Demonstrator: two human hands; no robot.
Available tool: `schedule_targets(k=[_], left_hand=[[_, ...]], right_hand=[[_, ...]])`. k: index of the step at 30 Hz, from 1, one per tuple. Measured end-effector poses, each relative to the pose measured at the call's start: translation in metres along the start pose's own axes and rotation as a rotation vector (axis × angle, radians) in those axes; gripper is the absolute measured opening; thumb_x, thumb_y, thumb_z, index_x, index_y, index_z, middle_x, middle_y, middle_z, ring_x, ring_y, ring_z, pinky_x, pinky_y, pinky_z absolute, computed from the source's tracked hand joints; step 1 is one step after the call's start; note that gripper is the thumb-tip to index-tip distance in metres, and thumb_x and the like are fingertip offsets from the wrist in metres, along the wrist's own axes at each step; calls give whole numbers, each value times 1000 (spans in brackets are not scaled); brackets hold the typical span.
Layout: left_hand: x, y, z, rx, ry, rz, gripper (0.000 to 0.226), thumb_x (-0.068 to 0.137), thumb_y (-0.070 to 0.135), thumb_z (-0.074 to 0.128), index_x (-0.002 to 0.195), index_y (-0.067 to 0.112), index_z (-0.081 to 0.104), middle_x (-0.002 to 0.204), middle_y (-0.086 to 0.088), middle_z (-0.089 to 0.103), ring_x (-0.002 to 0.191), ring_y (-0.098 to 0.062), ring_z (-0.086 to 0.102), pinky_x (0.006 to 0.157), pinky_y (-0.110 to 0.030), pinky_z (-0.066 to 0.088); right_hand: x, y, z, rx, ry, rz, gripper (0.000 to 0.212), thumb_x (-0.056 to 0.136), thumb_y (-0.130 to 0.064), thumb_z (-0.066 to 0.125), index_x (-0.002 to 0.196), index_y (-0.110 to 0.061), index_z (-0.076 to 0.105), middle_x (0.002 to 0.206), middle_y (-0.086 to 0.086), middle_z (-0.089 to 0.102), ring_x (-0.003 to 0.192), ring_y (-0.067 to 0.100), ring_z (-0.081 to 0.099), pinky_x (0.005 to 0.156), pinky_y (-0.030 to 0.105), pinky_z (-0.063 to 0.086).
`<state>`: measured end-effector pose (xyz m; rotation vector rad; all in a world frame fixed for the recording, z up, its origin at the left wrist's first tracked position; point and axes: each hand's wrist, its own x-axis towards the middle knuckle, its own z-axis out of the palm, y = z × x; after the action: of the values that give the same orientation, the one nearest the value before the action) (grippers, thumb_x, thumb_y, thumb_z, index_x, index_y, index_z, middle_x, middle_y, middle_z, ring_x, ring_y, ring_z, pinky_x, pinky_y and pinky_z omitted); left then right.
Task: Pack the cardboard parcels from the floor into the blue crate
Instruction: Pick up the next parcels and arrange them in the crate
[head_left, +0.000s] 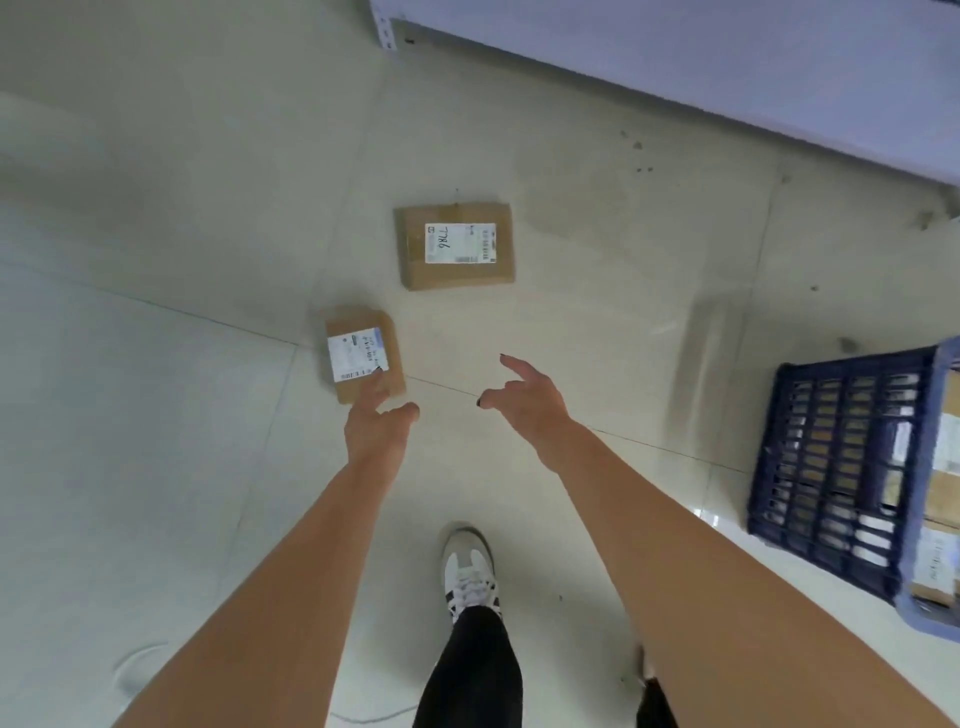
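Note:
Two cardboard parcels with white labels lie on the pale tiled floor. The small parcel (358, 338) lies just under the fingers of my left hand (379, 421), which is stretched out and holds nothing. The larger parcel (455, 270), label marked 7786, sits farther off, apart from both hands. My right hand (524, 397) hovers spread and empty to the right of the small parcel. The blue crate (841, 467) stands at the right edge with several parcels inside.
A grey shelf unit (727, 67) runs across the upper right. My leg and white sneaker (470, 569) stand on the tiles below the hands. Bare floor stretches between the parcels and the crate.

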<state>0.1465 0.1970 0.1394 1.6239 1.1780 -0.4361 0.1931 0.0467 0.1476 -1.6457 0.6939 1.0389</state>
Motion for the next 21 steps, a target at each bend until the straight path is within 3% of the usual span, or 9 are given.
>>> schedule_targets(k=[4, 7, 10, 13, 16, 19, 21], left_hand=[[27, -21, -24, -93, 53, -113, 65, 83, 4, 57, 143, 24, 39, 141, -5, 49, 117, -20, 54, 104, -35, 43], [48, -40, -28, -179, 97, -225, 64, 84, 5, 57, 142, 25, 40, 141, -4, 50, 120, -25, 55, 102, -33, 42], [81, -57, -24, -275, 131, -310, 66, 84, 6, 56, 143, 26, 36, 140, -3, 50, 120, -28, 56, 105, -34, 41], [123, -74, -11, -436, 164, -355, 70, 84, 5, 55, 147, 21, 28, 109, -6, 59, 94, -25, 57, 101, -34, 45], [163, -85, 3, -612, 186, -396, 78, 84, 4, 56, 149, 24, 17, 98, -5, 51, 62, -14, 42, 78, -29, 45], [197, -86, 15, -715, 173, -352, 90, 83, 0, 55, 149, 30, 2, 86, -1, 50, 62, -12, 42, 79, -31, 43], [208, -82, 19, -820, 145, -346, 90, 84, 0, 54, 148, 30, -1, 97, -4, 55, 73, -18, 50, 82, -35, 45]], right_hand=[[32, -14, 53, -54, -41, -20, 66, 76, -15, 66, 137, -30, 46, 133, 6, 55, 110, 19, 53, 103, 33, 44], [56, -25, 80, -158, -104, -59, 66, 78, -16, 65, 140, -26, 43, 127, 6, 55, 103, 19, 49, 98, 29, 42], [92, -32, 104, -308, -129, -118, 67, 81, -16, 64, 143, -22, 39, 139, 6, 48, 123, 21, 50, 95, 24, 37], [139, -37, 124, -489, -124, -228, 65, 83, -13, 62, 144, -19, 38, 143, 7, 46, 128, 21, 48, 98, 26, 38], [184, -40, 143, -673, -114, -339, 62, 83, -9, 58, 141, -12, 39, 141, 9, 47, 128, 26, 46, 102, 32, 38], [223, -38, 161, -858, -105, -423, 76, 82, -15, 58, 149, -13, 23, 155, 6, 26, 143, 24, 26, 114, 36, 28], [235, -32, 167, -968, -134, -447, 86, 80, -20, 59, 152, -16, 13, 160, 2, 12, 147, 22, 15, 117, 41, 24]])
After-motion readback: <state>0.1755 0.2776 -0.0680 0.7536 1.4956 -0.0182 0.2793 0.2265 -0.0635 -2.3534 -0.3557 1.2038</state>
